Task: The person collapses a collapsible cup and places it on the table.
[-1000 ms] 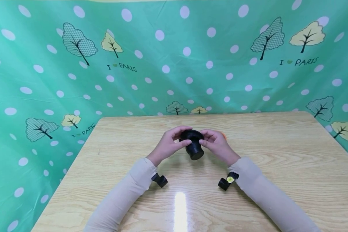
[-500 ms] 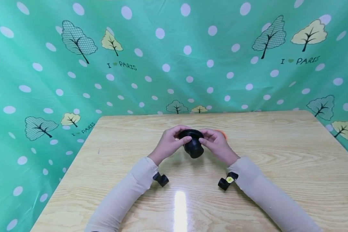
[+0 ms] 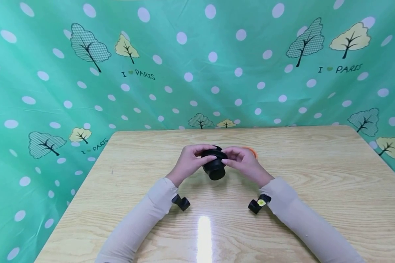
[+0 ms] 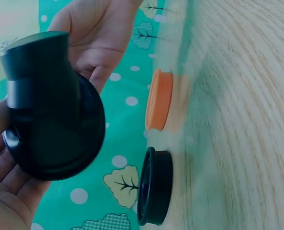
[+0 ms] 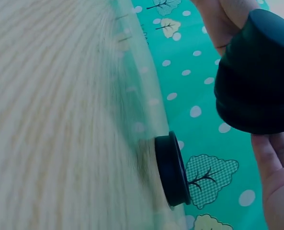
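Both hands hold a black flanged fitting [image 3: 214, 170] just above the table, its narrow round end tilted toward me. My left hand [image 3: 190, 163] grips its wide rim from the left, thumb on the near side. On the other side my right hand [image 3: 245, 164] pinches the rim with thumb and fingers. The left wrist view shows the fitting's [image 4: 48, 103] curved neck and broad flange, with the left hand [image 4: 10, 191] below and the right hand [image 4: 101, 40] above. The fingertips behind the rim are partly hidden.
An orange round cap [image 4: 159, 100] and a black round cap [image 4: 156, 187] lie on the wooden table [image 3: 299, 204] beyond the hands. A green dotted cloth [image 3: 197, 65] hangs behind the table. Small black cameras [image 3: 183, 204] are strapped to the wrists.
The fitting has shifted slightly left and turned a little between the fingers. My right fingers moved left with it, leaving more of the orange cap in sight.
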